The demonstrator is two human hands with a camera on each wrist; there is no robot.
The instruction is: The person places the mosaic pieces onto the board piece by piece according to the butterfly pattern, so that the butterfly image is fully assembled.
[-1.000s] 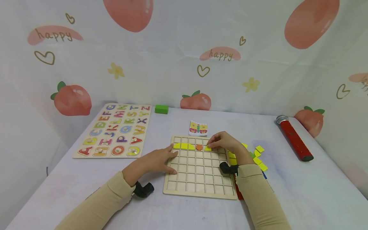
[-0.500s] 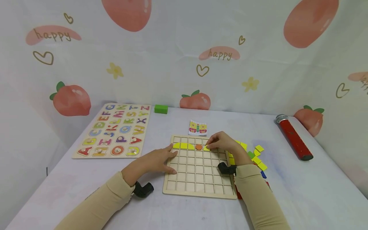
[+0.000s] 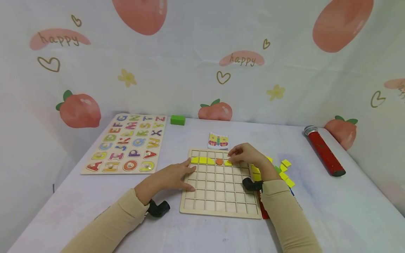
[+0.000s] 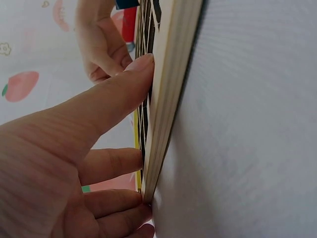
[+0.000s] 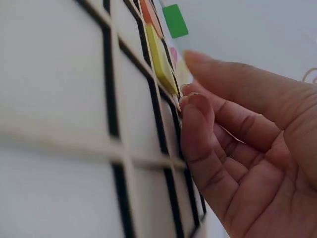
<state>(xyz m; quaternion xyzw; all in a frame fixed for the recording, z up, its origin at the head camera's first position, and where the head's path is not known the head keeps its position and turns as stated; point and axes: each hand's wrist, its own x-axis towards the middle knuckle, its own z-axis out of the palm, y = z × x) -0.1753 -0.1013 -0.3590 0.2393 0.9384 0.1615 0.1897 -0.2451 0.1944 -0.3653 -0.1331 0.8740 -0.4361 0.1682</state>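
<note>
A wooden grid board (image 3: 220, 196) lies flat on the table. My left hand (image 3: 173, 175) rests at its left edge with fingers spread; in the left wrist view the thumb (image 4: 124, 82) touches the rim. Along the second row from the back sit several yellow tiles (image 3: 202, 160) and an orange round piece (image 3: 219, 162). My right hand (image 3: 245, 154) is over the right part of that row, beside a yellow tile (image 5: 161, 62) sitting in a cell. Its thumb stands apart from the fingers, whose tips are close to the tile; whether they touch it is unclear.
Loose yellow tiles (image 3: 286, 179) and a red piece (image 3: 264, 210) lie right of the board, partly behind the right arm. A butterfly picture card (image 3: 218, 140) lies behind it. Also around are an alphabet puzzle (image 3: 126, 144), a green block (image 3: 178, 120) and a red microphone (image 3: 325, 153).
The yellow tile under my right hand has shifted slightly and now sits in its cell. My right fingers have loosened from it. The left hand has stayed at the board's edge.
</note>
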